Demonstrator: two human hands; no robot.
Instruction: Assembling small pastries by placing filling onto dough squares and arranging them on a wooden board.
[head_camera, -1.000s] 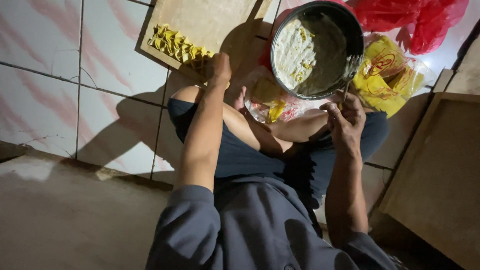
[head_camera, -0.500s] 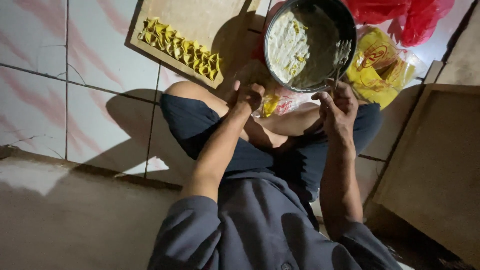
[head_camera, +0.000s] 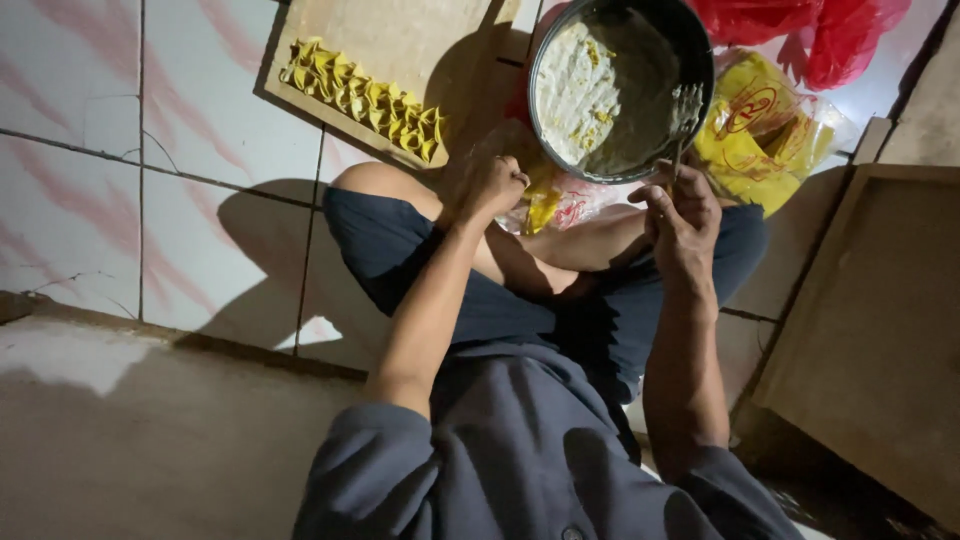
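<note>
floor: pale tiles (head_camera: 90, 130) with pinkish streaks, person sitting cross-legged on them

board: wooden board (head_camera: 400, 40) at far left, with a row of folded yellow dumplings (head_camera: 365, 100) along its near edge

left hand: the left hand (head_camera: 492, 185) is curled up loosely just near of the board, right by a clear packet of yellow wrappers (head_camera: 545, 200) on the floor. Can't tell if the fingers actually hold anything, they're turned away and in shadow

bowl: round metal bowl (head_camera: 690, 40) at far centre, pale filling (head_camera: 572, 90) smeared mostly over its left side

right hand: the right hand (head_camera: 680, 215) sits just near of the bowl, fingers pinched tight round a fork (head_camera: 683, 115), whose prongs rest inside the bowl's right side

yellow bag: crinkly yellow plastic bag (head_camera: 765, 130) just right of the bowl

red bag: red plastic bag (head_camera: 810, 30) at far right

far right: a wooden panel (head_camera: 880, 330)
</note>
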